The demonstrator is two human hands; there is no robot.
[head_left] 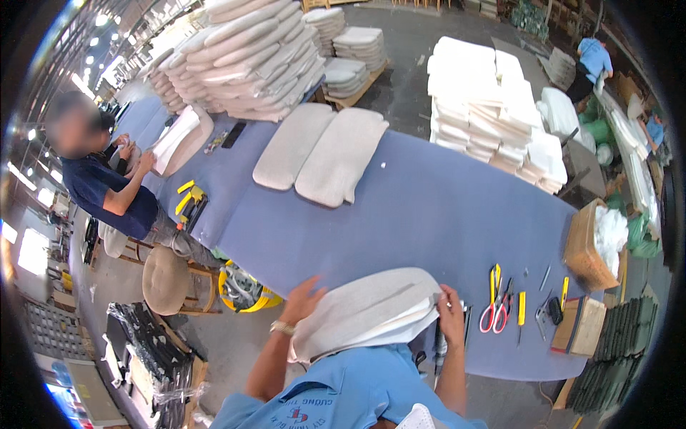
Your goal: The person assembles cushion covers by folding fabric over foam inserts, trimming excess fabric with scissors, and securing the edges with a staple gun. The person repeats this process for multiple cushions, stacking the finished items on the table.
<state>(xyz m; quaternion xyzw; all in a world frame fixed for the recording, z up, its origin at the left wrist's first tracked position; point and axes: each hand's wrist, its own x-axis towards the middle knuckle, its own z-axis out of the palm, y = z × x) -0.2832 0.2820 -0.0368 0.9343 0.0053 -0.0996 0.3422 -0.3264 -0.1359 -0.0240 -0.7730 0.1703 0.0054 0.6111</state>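
Note:
A light grey seat cushion cover (357, 311) lies at the near edge of the blue-grey table, in front of my body. A layer of white padding (400, 332) shows along its open near side. At the cover's right end, my right hand (451, 314) is closed on the fabric edge. My left hand (301, 302) is beside the upper left edge with its fingers spread, holding nothing. Right of the cover lie red-handled scissors (494, 314), a yellow-handled pointed tool (521, 314) and a yellow cutter (564, 292).
Two grey cushions (341, 157) lie across the table. Yellow-and-black staplers (190, 202) are at the left, near a co-worker (107, 179) handling another piece. A cardboard box (582, 239) of white stuffing stands right. Tall cushion stacks (243, 64) and white foam (475, 100) stand behind.

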